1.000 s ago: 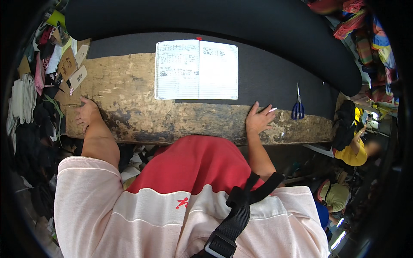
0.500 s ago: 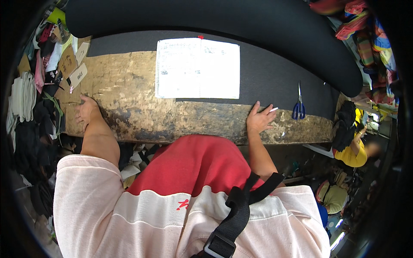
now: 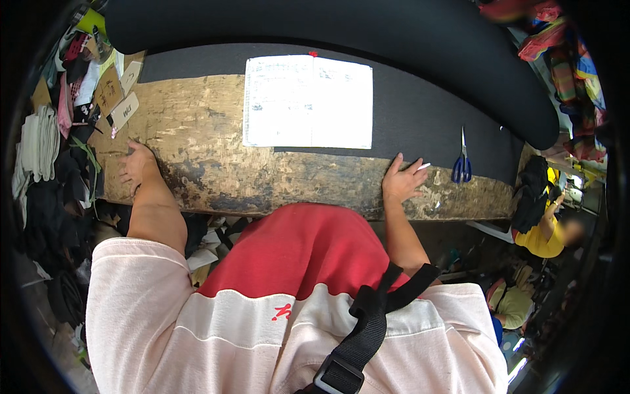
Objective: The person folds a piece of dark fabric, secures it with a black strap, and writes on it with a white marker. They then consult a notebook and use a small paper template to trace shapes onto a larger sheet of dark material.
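Observation:
My left hand (image 3: 137, 164) rests palm down near the left end of the worn wooden table (image 3: 190, 111), its fingers spread and holding nothing. At the table's near edge, to the right, lies my right hand (image 3: 401, 182), fingers apart. A short white stick (image 3: 423, 166), too small to tell whether chalk or a cigarette, sits between its fingers. Beyond the hands an open notebook (image 3: 308, 102) with written pages lies partly on black fabric (image 3: 420, 125). Blue-handled scissors (image 3: 462, 161) point away from me, right of my right hand.
A thick black fabric roll (image 3: 341, 29) spans the far side. Cardboard pieces (image 3: 118, 98) and piled cloth (image 3: 39, 144) crowd the left. Dark cloth (image 3: 533, 187) hangs at the right end; beyond it is a person in yellow (image 3: 541, 236). Colourful fabrics (image 3: 571, 79) stand far right.
The whole view has shifted slightly to the right in the picture. Both hands, the notebook and the scissors keep their places on the table.

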Demonstrator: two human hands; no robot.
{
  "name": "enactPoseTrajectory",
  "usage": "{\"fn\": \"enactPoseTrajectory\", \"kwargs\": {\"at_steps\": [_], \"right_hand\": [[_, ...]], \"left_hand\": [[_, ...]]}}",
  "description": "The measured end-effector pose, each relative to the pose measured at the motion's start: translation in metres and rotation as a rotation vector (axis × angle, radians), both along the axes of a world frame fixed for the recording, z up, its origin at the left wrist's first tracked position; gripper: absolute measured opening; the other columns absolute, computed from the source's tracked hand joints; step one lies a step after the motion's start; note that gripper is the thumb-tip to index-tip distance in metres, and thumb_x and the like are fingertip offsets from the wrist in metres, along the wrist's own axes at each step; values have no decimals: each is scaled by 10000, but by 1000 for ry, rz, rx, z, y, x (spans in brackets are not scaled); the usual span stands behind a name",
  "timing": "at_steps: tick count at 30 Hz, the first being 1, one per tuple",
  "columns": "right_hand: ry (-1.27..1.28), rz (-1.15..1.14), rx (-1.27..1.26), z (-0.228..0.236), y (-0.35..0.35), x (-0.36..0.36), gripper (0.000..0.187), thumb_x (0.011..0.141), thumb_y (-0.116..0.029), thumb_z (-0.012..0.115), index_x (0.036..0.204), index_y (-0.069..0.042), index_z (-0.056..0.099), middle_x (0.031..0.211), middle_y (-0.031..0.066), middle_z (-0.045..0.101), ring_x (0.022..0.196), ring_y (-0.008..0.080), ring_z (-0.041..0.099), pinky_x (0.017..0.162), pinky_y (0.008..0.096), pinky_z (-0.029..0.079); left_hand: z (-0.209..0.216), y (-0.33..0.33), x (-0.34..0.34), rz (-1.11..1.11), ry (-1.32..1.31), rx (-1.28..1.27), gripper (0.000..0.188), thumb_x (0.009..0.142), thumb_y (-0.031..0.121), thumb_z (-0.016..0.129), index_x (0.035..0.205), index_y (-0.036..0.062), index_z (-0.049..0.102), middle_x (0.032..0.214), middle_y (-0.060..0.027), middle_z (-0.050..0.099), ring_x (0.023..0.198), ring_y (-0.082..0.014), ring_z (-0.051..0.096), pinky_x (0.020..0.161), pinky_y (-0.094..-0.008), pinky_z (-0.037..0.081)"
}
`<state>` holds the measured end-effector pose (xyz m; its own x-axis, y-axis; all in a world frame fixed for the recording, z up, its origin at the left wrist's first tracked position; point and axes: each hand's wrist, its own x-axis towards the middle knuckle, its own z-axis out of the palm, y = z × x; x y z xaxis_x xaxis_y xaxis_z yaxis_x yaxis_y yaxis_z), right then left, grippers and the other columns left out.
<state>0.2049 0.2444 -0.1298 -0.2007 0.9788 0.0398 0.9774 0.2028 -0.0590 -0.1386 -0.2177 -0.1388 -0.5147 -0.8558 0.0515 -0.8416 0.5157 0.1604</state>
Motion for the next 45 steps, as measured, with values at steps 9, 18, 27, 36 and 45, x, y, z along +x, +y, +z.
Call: {"fn": "enactPoseTrajectory", "kwargs": {"at_steps": [9, 18, 27, 36, 45], "right_hand": [[10, 1, 0, 3, 0, 0, 731, 901, -575, 340, 1396, -39, 294, 1442, 205, 261, 1356, 348, 190, 1000, 672, 163], [6, 6, 20, 0, 0, 0, 736, 899, -586, 327, 1392, -40, 304, 1439, 205, 264, 1355, 347, 196, 993, 669, 171], [15, -4, 9, 1, 1, 0, 724, 891, -569, 371, 1393, -51, 308, 1439, 203, 273, 1355, 348, 200, 987, 678, 170], [16, -3, 11, 1, 1, -1, 722, 890, -569, 370, 1394, -56, 308, 1450, 197, 260, 1356, 345, 203, 993, 673, 174], [14, -5, 5, 1, 1, 0, 730, 887, -576, 370, 1396, -57, 306, 1449, 197, 262, 1358, 342, 201, 1000, 669, 167]], "left_hand": [[3, 2, 1, -8, 5, 20, 783, 856, 652, 286, 1442, 135, 246, 1477, -226, 184, 1358, -406, 138, 958, -733, 102], [-2, -1, -1, 1, 19, 8, 774, 855, 647, 303, 1428, 127, 280, 1474, -234, 182, 1355, -418, 129, 956, -734, 101], [5, 4, 3, -16, 22, 35, 769, 862, 636, 288, 1434, 123, 267, 1472, -231, 196, 1361, -405, 141, 962, -730, 97], [3, 3, 1, -4, 4, 22, 779, 856, 638, 297, 1441, 124, 252, 1481, -226, 183, 1365, -401, 140, 963, -733, 92], [8, 6, 4, -13, 16, 25, 776, 860, 631, 298, 1441, 120, 249, 1480, -226, 180, 1363, -404, 142, 958, -739, 91]]}}
